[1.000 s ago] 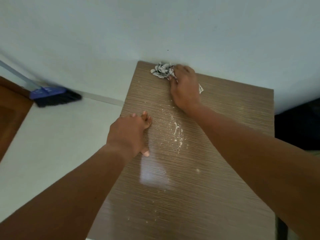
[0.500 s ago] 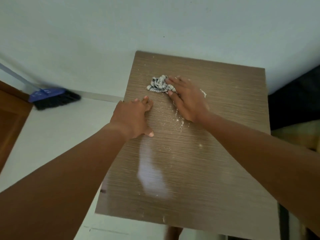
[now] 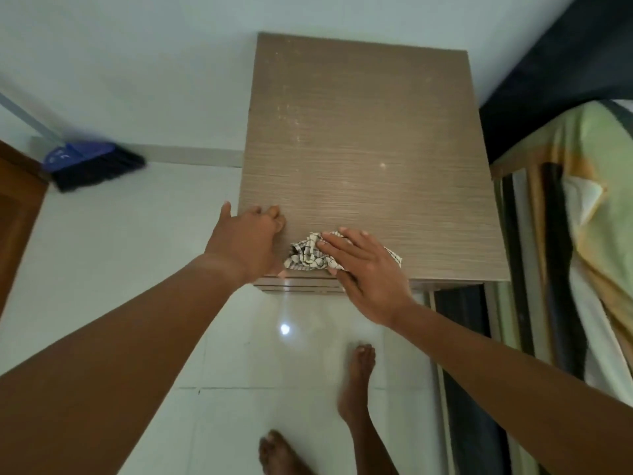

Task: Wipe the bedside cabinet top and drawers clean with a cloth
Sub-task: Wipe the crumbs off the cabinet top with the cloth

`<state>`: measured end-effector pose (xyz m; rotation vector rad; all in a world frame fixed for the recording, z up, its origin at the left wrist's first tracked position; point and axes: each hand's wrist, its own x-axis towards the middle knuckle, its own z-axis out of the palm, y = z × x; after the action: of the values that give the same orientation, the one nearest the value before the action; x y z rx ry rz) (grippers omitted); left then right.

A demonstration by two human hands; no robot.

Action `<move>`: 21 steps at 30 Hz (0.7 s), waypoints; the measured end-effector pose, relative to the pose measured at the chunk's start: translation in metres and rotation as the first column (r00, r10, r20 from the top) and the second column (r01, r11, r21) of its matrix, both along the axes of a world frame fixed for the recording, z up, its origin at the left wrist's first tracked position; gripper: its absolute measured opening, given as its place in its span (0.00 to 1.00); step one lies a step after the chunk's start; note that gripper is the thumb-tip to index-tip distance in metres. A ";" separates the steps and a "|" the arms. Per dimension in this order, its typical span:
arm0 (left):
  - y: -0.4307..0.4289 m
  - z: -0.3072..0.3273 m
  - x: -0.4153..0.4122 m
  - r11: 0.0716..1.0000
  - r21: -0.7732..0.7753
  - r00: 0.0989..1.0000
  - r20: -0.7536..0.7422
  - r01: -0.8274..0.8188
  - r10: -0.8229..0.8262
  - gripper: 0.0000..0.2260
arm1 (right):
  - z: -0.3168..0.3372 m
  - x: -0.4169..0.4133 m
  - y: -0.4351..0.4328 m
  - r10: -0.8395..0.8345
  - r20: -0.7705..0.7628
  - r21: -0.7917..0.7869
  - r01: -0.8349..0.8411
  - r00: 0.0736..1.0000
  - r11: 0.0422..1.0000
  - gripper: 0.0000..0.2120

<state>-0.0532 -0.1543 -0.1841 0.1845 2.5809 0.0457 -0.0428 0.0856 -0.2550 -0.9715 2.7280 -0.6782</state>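
Note:
The brown wood-grain bedside cabinet top (image 3: 359,132) stands against the pale wall, with faint white dust specks left on its far half. A crumpled checked cloth (image 3: 306,257) lies at the top's near edge. My right hand (image 3: 363,269) presses flat on the cloth, fingers spread over it. My left hand (image 3: 251,238) rests on the top's near left corner, beside the cloth, fingers curled on the surface. The drawer fronts show only as a thin strip (image 3: 298,287) below the near edge.
A blue broom (image 3: 90,164) leans at the wall on the left. A bed with a green and yellow sheet (image 3: 589,207) runs along the right side. My bare feet (image 3: 356,382) stand on the glossy white floor tiles in front of the cabinet. A wooden door edge (image 3: 17,214) is far left.
My right hand dragged the cloth from the far edge of the top down to the near edge, sweeping away the white powder. My left hand slid back to the near left corner.

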 end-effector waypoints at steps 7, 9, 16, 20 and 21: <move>-0.006 -0.006 -0.002 0.999 -0.041 0.999 0.036 -0.019 0.021 0.45 | 0.000 0.072 -0.009 -0.195 -0.019 -0.266 0.183 0.981 0.947 0.17; -0.007 -0.007 -0.002 0.999 -0.029 0.999 0.017 -0.027 0.027 0.45 | 0.006 0.081 -0.011 -0.217 0.028 -0.292 0.216 0.976 0.932 0.18; -0.002 0.000 -0.001 0.998 -0.030 0.998 0.027 -0.061 0.062 0.44 | 0.047 0.060 -0.027 -0.426 0.421 -0.310 0.568 0.801 0.762 0.10; 0.003 0.014 -0.008 0.994 -0.012 0.993 0.036 -0.112 0.112 0.35 | 0.063 0.004 -0.041 -0.445 0.600 -0.300 0.702 0.665 0.646 0.12; 0.004 0.019 -0.014 0.991 0.002 0.989 0.050 -0.137 0.137 0.31 | 0.065 -0.010 -0.045 -0.448 0.641 -0.287 0.737 0.623 0.613 0.12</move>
<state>-0.0676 -0.1500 -0.1656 0.0072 2.5399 0.1068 -0.0529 0.0411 -0.1901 0.2107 2.3408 -1.6112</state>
